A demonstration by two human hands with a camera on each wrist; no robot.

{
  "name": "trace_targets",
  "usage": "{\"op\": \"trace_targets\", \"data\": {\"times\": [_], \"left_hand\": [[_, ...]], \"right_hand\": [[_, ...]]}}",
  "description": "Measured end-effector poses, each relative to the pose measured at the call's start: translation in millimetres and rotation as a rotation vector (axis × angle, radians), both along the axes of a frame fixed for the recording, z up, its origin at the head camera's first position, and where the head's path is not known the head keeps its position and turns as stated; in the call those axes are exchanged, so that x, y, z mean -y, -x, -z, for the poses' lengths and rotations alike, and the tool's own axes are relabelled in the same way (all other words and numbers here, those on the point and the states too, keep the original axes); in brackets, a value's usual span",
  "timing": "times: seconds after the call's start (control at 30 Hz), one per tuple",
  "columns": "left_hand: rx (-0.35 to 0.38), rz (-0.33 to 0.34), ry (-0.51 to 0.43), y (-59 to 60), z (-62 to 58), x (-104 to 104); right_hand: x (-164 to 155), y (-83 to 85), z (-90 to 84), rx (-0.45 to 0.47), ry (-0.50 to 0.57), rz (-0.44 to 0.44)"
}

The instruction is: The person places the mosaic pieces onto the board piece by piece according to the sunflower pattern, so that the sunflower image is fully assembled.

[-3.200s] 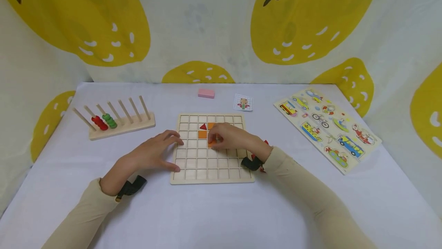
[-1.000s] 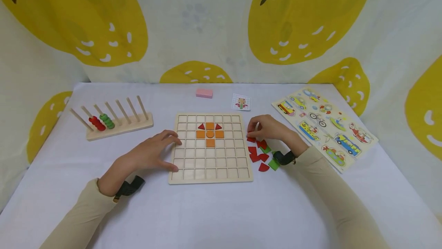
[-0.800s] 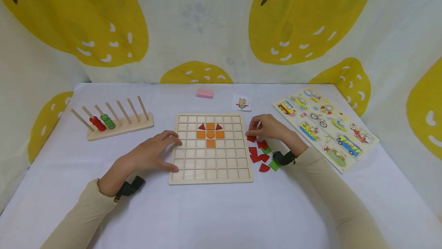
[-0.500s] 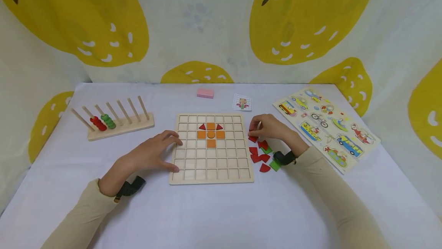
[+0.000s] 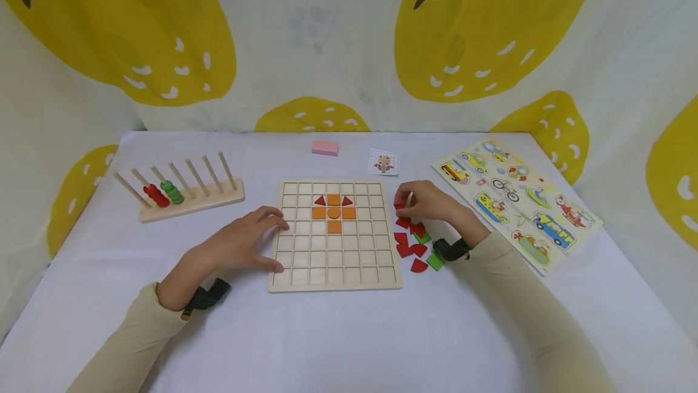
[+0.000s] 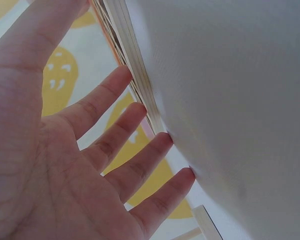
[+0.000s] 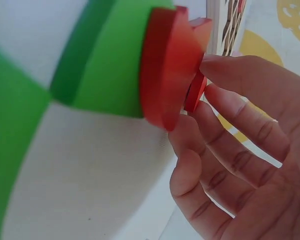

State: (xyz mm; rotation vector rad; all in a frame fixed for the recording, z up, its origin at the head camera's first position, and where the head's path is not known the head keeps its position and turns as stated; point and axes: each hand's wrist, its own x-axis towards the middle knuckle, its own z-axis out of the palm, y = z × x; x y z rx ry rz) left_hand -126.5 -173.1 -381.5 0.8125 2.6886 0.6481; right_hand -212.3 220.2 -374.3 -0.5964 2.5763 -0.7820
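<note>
A wooden grid board lies at the table's centre; orange squares around an orange circle and two red triangles fill cells near its top. My left hand rests flat at the board's left edge, its straight fingers against the rim. Right of the board, my right hand pinches a small red piece just above a pile of red and green pieces. In the right wrist view my fingertips close round the red piece, beside a larger red piece and green ones.
A wooden peg rack with red and green beads stands at the left. A pink block and a small pattern card lie behind the board. A vehicle puzzle board lies at the right.
My right hand left the board, where more pieces now sit, and went to the pile on the right. In the last second it pinched a red piece and raised it slightly. The left hand stayed.
</note>
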Motion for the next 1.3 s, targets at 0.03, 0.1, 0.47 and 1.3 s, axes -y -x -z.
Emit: {"op": "trace_targets", "data": {"times": [0.03,0.1,0.47,1.3], "left_hand": [[0.001,0.000,0.001,-0.1,-0.4,-0.2],[0.002,-0.001,0.003,-0.1,-0.4,-0.3],[-0.003,0.001,-0.005,-0.9,0.3,0.2],[-0.008,0.001,0.012,0.0,0.6,0.1]], "right_hand": [[0.7,-0.7,-0.5,0.001,0.000,0.001],[3.1,-2.5,-2.4,0.014,0.003,0.011],[24.1,-11.6,-13.1,-0.008,-0.010,-0.057],[85.6,-28.2,-11.1,-0.074,-0.005,-0.302]]}}
